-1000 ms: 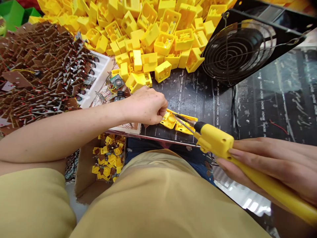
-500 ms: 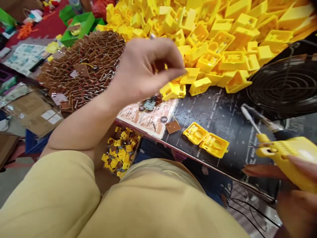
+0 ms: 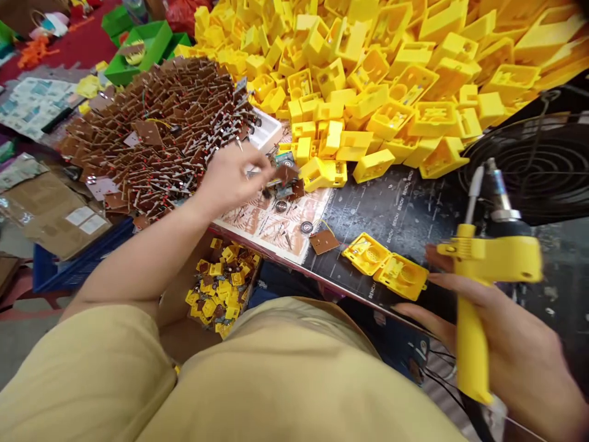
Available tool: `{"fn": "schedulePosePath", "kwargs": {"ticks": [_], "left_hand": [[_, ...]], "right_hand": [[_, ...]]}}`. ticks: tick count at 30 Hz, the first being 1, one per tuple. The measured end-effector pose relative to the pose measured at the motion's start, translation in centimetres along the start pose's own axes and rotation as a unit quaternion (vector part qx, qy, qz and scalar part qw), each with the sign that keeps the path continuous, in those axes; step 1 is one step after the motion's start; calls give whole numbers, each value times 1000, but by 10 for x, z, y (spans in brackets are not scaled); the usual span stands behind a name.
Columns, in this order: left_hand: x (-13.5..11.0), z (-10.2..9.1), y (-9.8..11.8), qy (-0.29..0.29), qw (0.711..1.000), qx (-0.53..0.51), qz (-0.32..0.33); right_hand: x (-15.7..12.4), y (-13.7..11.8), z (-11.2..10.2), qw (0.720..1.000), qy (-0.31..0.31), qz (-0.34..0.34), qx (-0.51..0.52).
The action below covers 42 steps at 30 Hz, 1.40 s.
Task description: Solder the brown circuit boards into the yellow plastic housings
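My left hand (image 3: 237,178) is beside the heap of brown circuit boards (image 3: 175,116). Its thumb and fingertips are curled together close to some loose boards with small parts (image 3: 288,175); motion blur hides what, if anything, they pinch. In my right hand (image 3: 515,344) is a yellow soldering gun (image 3: 473,325), its metal tip pointing up and away; two fingers stretch out past the handle. Left of these fingers, an opened yellow plastic case (image 3: 386,267) lies on the bench. A single brown board (image 3: 324,241) with a thin wire and a small round part (image 3: 307,227) lie nearby.
A large pile of yellow cases (image 3: 368,92) fills the back of the black bench top (image 3: 386,196). A round black fan grille (image 3: 529,159) stands at the right. Below the bench edge is a box of yellow pieces (image 3: 225,282). Green trays (image 3: 145,52) sit at the far left.
My left hand has moved down and left, from before the yellow pile to the loose boards. The soldering gun has swung upright and left in my right hand, closer to the opened case.
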<state>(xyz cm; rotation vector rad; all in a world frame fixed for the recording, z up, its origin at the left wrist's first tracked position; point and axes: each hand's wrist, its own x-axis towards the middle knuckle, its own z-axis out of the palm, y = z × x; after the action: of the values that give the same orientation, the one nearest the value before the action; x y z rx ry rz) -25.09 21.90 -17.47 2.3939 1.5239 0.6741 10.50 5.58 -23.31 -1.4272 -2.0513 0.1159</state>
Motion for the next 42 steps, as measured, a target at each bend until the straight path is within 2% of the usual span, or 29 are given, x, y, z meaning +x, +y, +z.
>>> {"fn": "schedulePosePath", "kwargs": {"ticks": [1,2,4,6,8,11,13,15,16,18,22,24,26,28,31,33,35,39,42], "left_hand": [[13,-3,-1,38,994,-97,-28],[26,-6,-1,73,976,-199,-52],[48,-8,6,125,920,-363,-76],[62,-7,19,120,887,-439,-79],[67,-3,32,91,889,-441,-81],[66,2,49,13,914,-402,-63],[63,6,59,-106,926,-362,-13],[60,11,70,-243,915,-320,47],[59,15,76,-289,905,-304,76],[56,21,86,-332,890,-286,124],[49,25,98,-348,882,-273,163],[47,23,96,-332,892,-269,150],[47,22,90,-291,912,-258,132],[47,24,78,-235,938,-228,118],[47,34,53,-120,978,-134,105],[43,41,39,-51,991,-63,104],[35,43,32,-18,992,-15,126],[8,41,46,19,984,-14,179],[-8,49,67,-24,972,-81,221]], "right_hand": [[4,-5,6,1000,11,-28,7],[8,-9,11,998,21,-48,15],[15,-14,20,997,35,-60,14],[20,-16,22,997,38,-60,15],[25,-18,18,997,47,-61,21],[34,-24,6,994,75,-63,38],[44,-31,1,992,95,-69,44],[56,-39,1,990,113,-72,40],[62,-42,3,989,120,-69,46],[71,-48,7,988,123,-54,75],[71,-53,16,983,136,9,121],[65,-53,18,979,152,41,126],[60,-52,18,978,151,59,129],[57,-51,18,979,138,66,134],[59,-52,19,979,133,69,137],[62,-55,18,978,140,70,139],[66,-58,17,975,154,71,140],[70,-63,14,965,200,80,153],[68,-67,14,954,231,76,177]]}}
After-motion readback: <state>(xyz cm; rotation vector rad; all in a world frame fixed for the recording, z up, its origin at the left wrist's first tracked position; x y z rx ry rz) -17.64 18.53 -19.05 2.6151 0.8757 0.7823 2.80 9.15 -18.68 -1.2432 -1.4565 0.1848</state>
